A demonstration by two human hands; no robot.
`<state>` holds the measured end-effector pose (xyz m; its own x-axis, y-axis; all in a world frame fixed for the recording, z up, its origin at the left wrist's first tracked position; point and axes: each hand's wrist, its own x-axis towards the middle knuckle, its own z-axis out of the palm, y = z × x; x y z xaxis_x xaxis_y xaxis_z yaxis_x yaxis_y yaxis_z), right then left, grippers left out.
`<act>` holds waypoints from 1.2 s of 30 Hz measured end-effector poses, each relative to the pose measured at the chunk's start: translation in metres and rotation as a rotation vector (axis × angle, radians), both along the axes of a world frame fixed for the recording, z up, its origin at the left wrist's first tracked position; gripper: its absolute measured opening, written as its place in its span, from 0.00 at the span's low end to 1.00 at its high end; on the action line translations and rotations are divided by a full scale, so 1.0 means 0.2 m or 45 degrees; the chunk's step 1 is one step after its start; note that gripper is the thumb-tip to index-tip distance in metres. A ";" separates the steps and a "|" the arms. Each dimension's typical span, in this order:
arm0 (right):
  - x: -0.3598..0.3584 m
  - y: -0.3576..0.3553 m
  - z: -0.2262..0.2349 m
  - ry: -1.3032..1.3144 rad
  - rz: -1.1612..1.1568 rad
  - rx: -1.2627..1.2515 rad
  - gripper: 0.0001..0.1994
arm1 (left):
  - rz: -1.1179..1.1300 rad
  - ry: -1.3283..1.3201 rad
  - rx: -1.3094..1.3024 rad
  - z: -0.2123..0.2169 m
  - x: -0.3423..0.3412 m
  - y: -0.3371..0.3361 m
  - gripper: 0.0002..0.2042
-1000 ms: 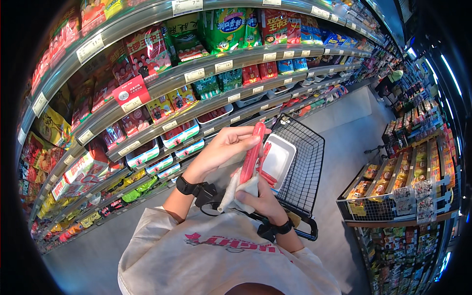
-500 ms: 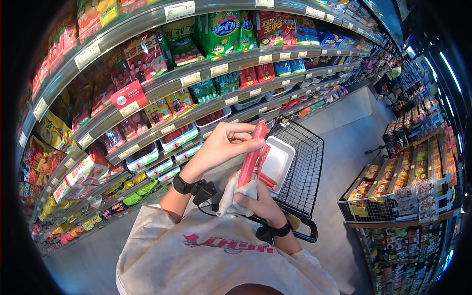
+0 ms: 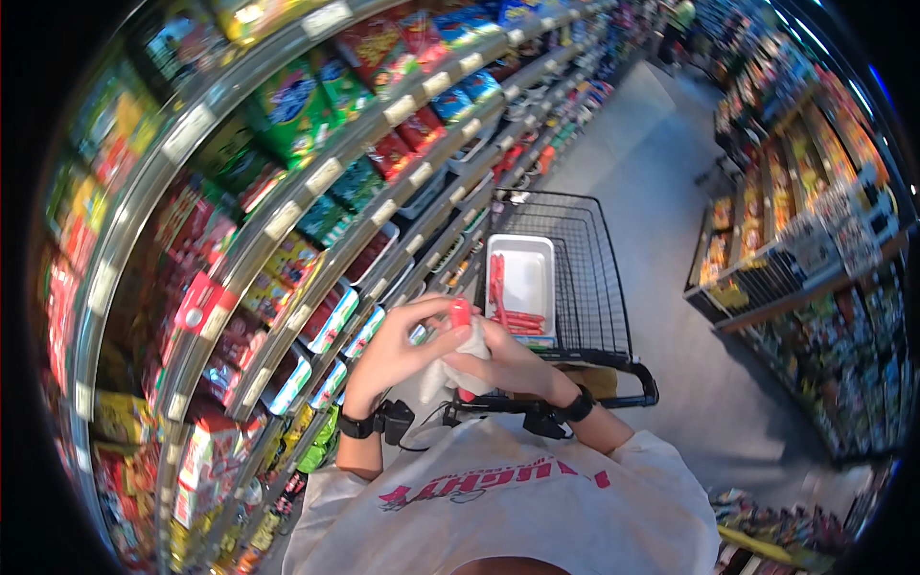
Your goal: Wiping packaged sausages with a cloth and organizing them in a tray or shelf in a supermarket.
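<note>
We're looking down a supermarket aisle, and the biggest thing in view is the long run of shelves [image 3: 287, 220] sweeping along our left, packed with bright red, green and yellow packets. Across the grey floor [image 3: 671, 220] on the right stands a second rack of goods [image 3: 795, 240]. Right ahead of us sits the black wire cart [image 3: 585, 278], and inside it lies a white tray [image 3: 525, 264] with several red sticks resting in it. Closer in, our left hand [image 3: 398, 350] curls closed around the red stick [image 3: 460, 314], which stands upright just before the cart handle. Our right hand [image 3: 503, 364] grips a white cloth [image 3: 471, 337] pressed against that stick. Both wrists wear black bands.
</note>
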<state>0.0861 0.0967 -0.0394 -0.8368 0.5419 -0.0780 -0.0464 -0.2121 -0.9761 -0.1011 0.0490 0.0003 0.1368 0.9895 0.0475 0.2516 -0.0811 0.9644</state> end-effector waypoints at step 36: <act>0.02 1.10 -2.26 -1.323 -0.239 0.510 0.18 | 1.293 -0.448 -0.636 -0.82 -0.14 -0.38 0.19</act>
<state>0.0904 0.3175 -0.4911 -0.3704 0.7945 -0.4813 0.8294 0.0495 -0.5565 -0.1301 -0.0273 -0.1628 -0.6653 0.5569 -0.4972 -0.3020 0.4083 0.8614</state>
